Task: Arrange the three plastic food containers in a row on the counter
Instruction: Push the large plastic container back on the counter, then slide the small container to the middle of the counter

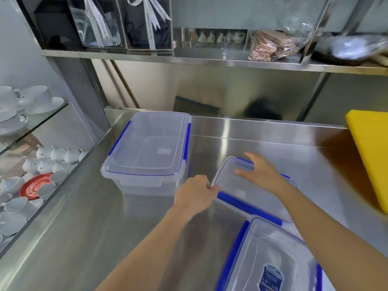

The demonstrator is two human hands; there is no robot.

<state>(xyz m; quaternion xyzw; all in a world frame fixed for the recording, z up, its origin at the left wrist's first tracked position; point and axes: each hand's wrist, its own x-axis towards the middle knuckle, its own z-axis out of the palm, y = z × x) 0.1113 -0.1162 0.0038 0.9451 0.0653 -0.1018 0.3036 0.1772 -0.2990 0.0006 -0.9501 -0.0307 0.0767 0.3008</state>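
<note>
Three clear plastic containers with blue lid clips stand on the steel counter (84, 227). The large container (147, 152) sits at the back left, lid on. A smaller, flatter middle container (243, 196) lies turned at an angle in the centre. My left hand (195, 194) grips its near-left corner. My right hand (260, 173) rests with spread fingers on its far lid edge. The third container (270, 259), bearing a blue label, stands at the bottom right, close to the middle one and partly under my right forearm.
A yellow cutting board (371, 156) leans at the right edge. Left of the counter, glass shelves (42, 120) hold white cups, small teapots and a red saucer (34, 186). A steel shelf (210, 59) above carries boxes and bagged goods.
</note>
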